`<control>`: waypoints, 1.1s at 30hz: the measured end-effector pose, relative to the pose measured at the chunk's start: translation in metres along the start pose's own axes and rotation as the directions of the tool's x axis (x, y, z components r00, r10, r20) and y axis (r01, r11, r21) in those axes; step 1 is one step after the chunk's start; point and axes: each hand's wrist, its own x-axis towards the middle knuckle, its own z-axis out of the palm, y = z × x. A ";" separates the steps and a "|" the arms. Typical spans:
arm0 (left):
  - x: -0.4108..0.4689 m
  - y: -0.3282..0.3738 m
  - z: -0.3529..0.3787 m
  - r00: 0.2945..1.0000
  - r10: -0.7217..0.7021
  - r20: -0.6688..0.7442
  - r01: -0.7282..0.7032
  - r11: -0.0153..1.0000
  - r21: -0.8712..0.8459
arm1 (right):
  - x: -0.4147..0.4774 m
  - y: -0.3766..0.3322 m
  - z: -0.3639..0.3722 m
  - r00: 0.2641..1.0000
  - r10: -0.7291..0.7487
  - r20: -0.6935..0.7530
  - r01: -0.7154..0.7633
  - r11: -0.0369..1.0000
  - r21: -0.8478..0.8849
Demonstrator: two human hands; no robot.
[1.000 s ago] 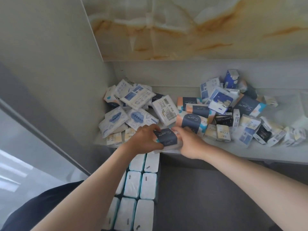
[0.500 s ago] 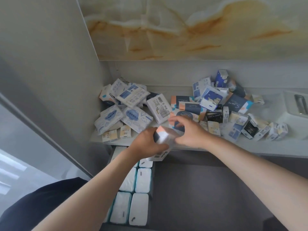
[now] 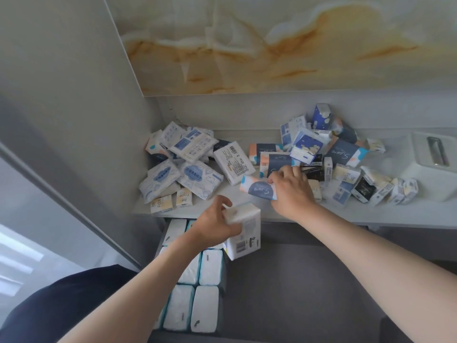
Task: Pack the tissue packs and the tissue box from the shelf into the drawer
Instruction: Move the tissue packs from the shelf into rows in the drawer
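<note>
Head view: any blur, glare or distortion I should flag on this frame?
Head view: soft even light, no hard shadows; the tissue pack in the left hand is smeared, its top face washed out; the blue-label pack gripped by the right hand reads sharp; the white tissue box at the right edge is soft, low contrast; wide-angle bend tilts the left wall panel.

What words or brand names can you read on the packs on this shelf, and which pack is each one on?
"S.pure": dark blue pack, at the right.
"S.pure", upside down: blue-oval pack that the right hand grips.
"Face": small yellow pack at the front left of the shelf.
Too small to read: the print on the barcode pack and on the cloud-print pack.
</note>
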 end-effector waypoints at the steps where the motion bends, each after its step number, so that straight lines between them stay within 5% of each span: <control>1: -0.003 -0.002 0.002 0.998 0.006 0.054 -0.009 0.998 0.057 | -0.002 0.000 -0.002 1.000 -0.009 0.016 0.008 0.998 0.060; 4: -0.011 -0.008 0.012 0.984 0.019 0.176 -0.065 0.963 0.261 | -0.007 0.000 -0.021 0.993 0.063 0.098 -0.092 0.938 0.333; 7: -0.010 -0.011 0.027 0.976 -0.020 0.217 -0.073 0.909 0.409 | -0.011 0.002 -0.047 0.974 0.042 0.221 -0.129 0.910 0.394; 12: -0.001 -0.024 0.059 0.979 -0.044 0.200 -0.085 0.803 0.590 | -0.031 0.014 -0.063 0.759 0.021 0.650 -0.240 0.938 0.251; 19: 0.014 -0.044 0.084 0.989 0.037 0.145 -0.131 0.679 0.722 | -0.061 0.011 0.000 0.531 0.034 0.846 -0.170 0.983 0.067; 24: 0.026 -0.053 0.086 0.961 0.185 0.208 -0.265 0.376 0.888 | -0.067 -0.004 0.049 0.584 0.018 0.811 -0.143 0.987 0.080; 29: 0.033 -0.061 0.081 0.944 0.175 0.280 -0.324 0.326 0.888 | -0.059 -0.021 0.083 0.616 0.034 0.787 -0.127 0.990 0.057; 33: 0.030 -0.080 0.067 0.849 0.281 0.447 -0.520 0.303 0.798 | -0.053 -0.026 0.097 0.645 0.013 0.764 -0.103 0.992 0.070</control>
